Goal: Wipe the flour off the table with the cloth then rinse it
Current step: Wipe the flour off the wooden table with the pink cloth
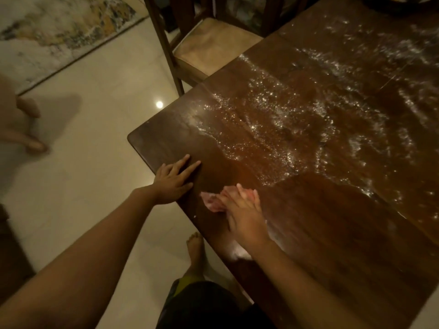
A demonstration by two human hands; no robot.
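Note:
A dark wooden table [332, 222] fills the right half of the view. White flour [273, 110] lies in streaks and specks across its middle and far side, and a small white pile [240, 250] sits at the near edge under my right wrist. My right hand [242, 212] presses flat on a pink cloth [211, 200] near the table's left edge, fingers straight. My left hand [173, 179] rests flat on the table's near left corner, holding nothing.
A wooden chair [213, 46] with a beige seat stands pushed up to the table's far left side. A patterned rug [59, 27] lies on the pale tiled floor. Another person's bare feet [28, 124] show at the left edge. My own foot [196, 250] is beside the table.

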